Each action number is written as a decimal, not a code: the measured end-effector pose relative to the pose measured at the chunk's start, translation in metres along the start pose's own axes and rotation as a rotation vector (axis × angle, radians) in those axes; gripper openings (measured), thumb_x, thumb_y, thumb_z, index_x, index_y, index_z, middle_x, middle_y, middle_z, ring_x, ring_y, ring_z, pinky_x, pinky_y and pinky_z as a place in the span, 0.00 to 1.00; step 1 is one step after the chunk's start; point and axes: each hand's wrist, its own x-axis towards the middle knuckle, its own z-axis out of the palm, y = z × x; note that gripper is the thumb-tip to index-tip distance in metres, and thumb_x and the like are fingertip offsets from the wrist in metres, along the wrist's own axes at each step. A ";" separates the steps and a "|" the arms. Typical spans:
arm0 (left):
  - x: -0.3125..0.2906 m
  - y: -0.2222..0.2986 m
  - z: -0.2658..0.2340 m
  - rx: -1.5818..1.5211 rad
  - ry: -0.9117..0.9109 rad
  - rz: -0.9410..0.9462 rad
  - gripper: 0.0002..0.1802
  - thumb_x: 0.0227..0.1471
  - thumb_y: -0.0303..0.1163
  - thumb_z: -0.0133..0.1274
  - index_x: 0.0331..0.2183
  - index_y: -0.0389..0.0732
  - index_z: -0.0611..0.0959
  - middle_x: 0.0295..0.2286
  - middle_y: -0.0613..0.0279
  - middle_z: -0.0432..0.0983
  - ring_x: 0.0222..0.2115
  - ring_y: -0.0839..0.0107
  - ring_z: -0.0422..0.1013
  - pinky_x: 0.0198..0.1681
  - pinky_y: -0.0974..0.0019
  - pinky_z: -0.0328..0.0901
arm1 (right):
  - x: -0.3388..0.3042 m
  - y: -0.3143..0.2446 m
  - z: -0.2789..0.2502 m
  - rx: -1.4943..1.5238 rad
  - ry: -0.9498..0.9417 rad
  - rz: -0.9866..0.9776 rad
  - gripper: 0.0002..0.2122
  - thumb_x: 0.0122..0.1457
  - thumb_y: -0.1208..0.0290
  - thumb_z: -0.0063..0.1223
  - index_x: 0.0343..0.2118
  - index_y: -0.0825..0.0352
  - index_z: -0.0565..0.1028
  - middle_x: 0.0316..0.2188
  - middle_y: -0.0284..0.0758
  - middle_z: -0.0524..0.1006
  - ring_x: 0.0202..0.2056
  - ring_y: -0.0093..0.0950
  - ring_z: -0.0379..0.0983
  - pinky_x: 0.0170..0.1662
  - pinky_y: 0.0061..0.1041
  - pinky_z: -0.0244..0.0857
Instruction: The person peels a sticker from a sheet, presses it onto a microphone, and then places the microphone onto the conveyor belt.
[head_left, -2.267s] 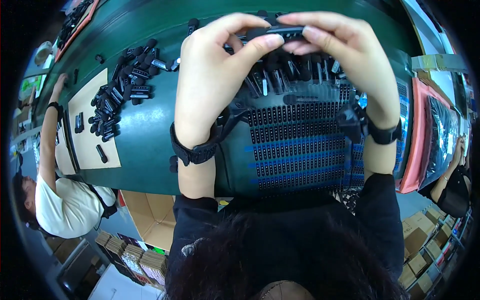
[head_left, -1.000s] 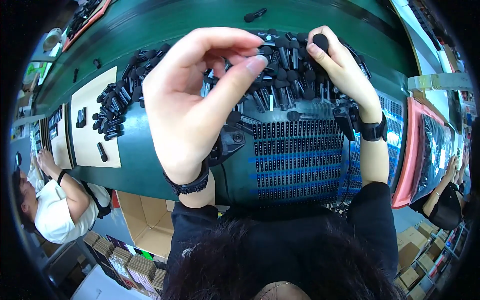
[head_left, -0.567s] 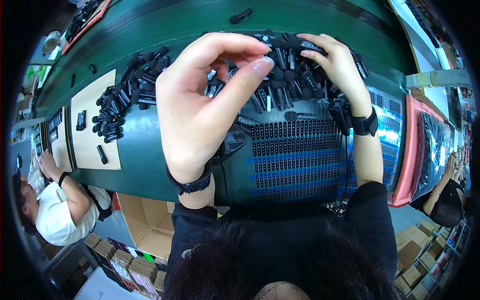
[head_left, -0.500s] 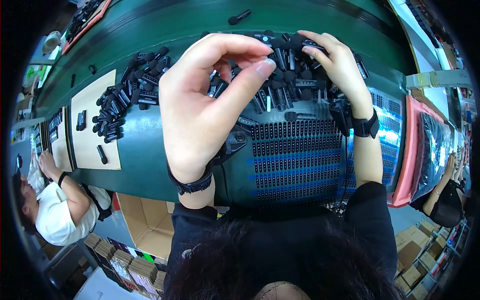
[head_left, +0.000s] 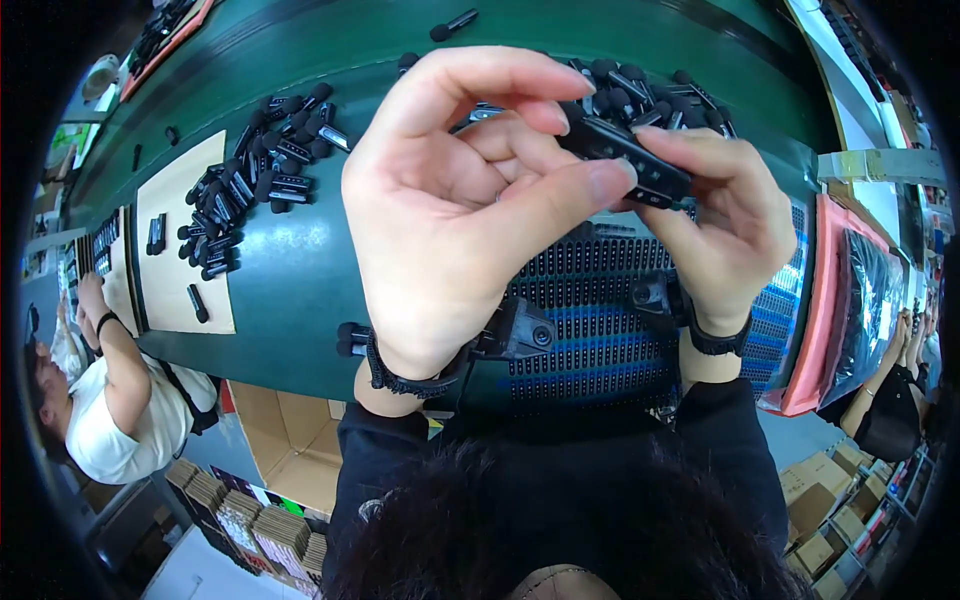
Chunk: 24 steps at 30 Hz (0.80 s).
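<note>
A small black clip-on microphone (head_left: pixel 640 165) with a dark foam tip is held between my hands over the bench. My left hand (head_left: pixel 450 190) pinches its foam end with thumb and fingertips. The other end sits between the thumb and fingers of my right hand (head_left: pixel 735 215). My fingers cover part of it, and I cannot tell whether a second piece is behind it. Beyond my right hand lies a pile of similar microphones (head_left: pixel 630 90), partly hidden by my hands. Under my wrists are sheets with rows of small black strips (head_left: pixel 590 350).
More microphones (head_left: pixel 235 195) lie heaped at the left, partly on a beige board (head_left: pixel 155 285). One microphone (head_left: pixel 455 25) is alone at the far side. A red-pink tray (head_left: pixel 815 330) with a dark bag stands at the right. A co-worker (head_left: pixel 130 410) sits at the left.
My right hand has come back from the pile with a microphone and met my left hand, which has moved a little right and now grips it too.
</note>
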 end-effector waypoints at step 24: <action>-0.001 -0.016 0.003 0.109 0.004 0.065 0.20 0.32 0.11 0.54 0.34 0.34 0.72 0.23 0.69 0.62 0.24 0.82 0.60 0.28 0.84 0.57 | -0.001 -0.011 -0.007 -0.067 -0.078 -0.092 0.12 0.39 0.90 0.52 0.31 0.79 0.69 0.28 0.45 0.72 0.26 0.28 0.71 0.26 0.20 0.69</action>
